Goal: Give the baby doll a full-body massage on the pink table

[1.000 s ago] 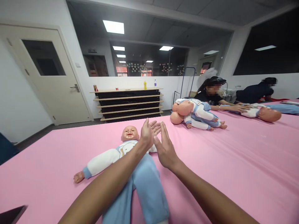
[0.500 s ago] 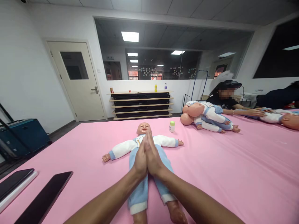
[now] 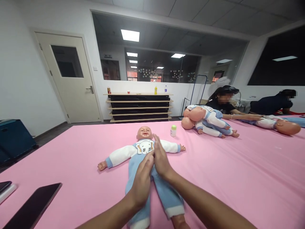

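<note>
A baby doll (image 3: 144, 147) in a white and light blue outfit with an elephant face on the chest lies on its back on the pink-covered table (image 3: 228, 187). Its arms are spread wide and its head points away from me. Above its belly and legs, my left hand (image 3: 142, 178) and my right hand (image 3: 163, 160) are set palm to palm, fingers stretched out and pointing forward. The left hand sits lower and nearer to me than the right. Neither hand holds an object. Part of the doll's trunk is hidden behind them.
Beyond the doll's arm stands a small white jar with a green lid (image 3: 173, 130). More dolls (image 3: 207, 119) lie piled at the right, where a co-worker (image 3: 222, 100) reaches toward another doll (image 3: 286, 126). At the near left lies a dark phone (image 3: 33, 206).
My left hand has slid back toward me along the right palm, so the fingertips no longer line up. The view has shifted a little to the right.
</note>
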### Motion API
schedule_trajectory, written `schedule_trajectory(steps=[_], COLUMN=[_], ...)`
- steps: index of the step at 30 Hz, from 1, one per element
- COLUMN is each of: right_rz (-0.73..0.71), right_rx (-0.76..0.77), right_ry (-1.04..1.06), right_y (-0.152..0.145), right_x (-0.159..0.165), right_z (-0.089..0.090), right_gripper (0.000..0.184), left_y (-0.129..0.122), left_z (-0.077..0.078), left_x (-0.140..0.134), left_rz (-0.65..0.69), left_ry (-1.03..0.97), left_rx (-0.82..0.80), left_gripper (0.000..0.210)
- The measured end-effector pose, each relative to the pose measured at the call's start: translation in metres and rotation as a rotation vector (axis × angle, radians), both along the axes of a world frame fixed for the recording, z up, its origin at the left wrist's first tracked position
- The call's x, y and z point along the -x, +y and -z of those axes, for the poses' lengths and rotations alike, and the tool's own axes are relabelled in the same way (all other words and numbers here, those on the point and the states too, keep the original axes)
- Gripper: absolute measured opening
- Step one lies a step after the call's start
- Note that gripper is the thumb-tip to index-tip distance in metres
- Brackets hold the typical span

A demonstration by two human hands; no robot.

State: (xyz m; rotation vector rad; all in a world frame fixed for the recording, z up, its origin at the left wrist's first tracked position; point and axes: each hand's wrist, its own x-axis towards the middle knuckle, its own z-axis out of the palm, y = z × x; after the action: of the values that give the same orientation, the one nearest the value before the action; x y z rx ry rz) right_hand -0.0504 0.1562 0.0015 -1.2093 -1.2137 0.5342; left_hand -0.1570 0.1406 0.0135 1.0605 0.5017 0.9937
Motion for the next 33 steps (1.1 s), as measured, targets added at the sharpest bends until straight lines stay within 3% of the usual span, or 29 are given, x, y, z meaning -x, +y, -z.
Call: schedule_trajectory(steps=[3,7,10,13,16,20,26,33], right_rz=[0.133,0.159,0.080,-0.112,-0.245,-0.215,-0.189,-0.115], right_rx=[-0.017,-0.054,-0.075,-0.103,-0.088,-0.086,-0.080,-0.026], right_ry=[-0.039,-0.233,-0.543,-0.883,-1.086,-1.130,-1.143,-1.116], right_y=[0.018,0.040,0.061,0.083,0.093,0.089,0.081,0.083], right_x=[-0.040,-0.060,-0.055,-0.049,-0.047,-0.048,-0.045,-0.039], right_z=[0.005,0.018,0.025,0.032,0.037,0.037,0.031,0.041], right_gripper=[0.057,0.034,0.028,0.026,0.027,0.037,0.047,0.052], left_y=[0.022,0.077,0.109,0.129,0.143,0.153,0.156,0.155], left_z=[-0.003,0.010,0.027,0.045,0.059,0.070,0.081,0.083], left_x=[0.011,0.011,-0.001,-0.012,-0.016,-0.017,-0.017,-0.017], left_rz=[-0.191,-0.410,-0.405,-0.344,-0.196,-0.048,-0.119,-0.147], left_ry=[0.254,0.467,0.586,0.685,0.777,0.874,0.913,0.973], left_rx=[-0.348,-0.547,-0.788,-0.969,-1.032,-1.079,-1.158,-1.237], left_gripper=[0.020,0.020,0.033,0.045,0.046,0.044,0.044,0.045])
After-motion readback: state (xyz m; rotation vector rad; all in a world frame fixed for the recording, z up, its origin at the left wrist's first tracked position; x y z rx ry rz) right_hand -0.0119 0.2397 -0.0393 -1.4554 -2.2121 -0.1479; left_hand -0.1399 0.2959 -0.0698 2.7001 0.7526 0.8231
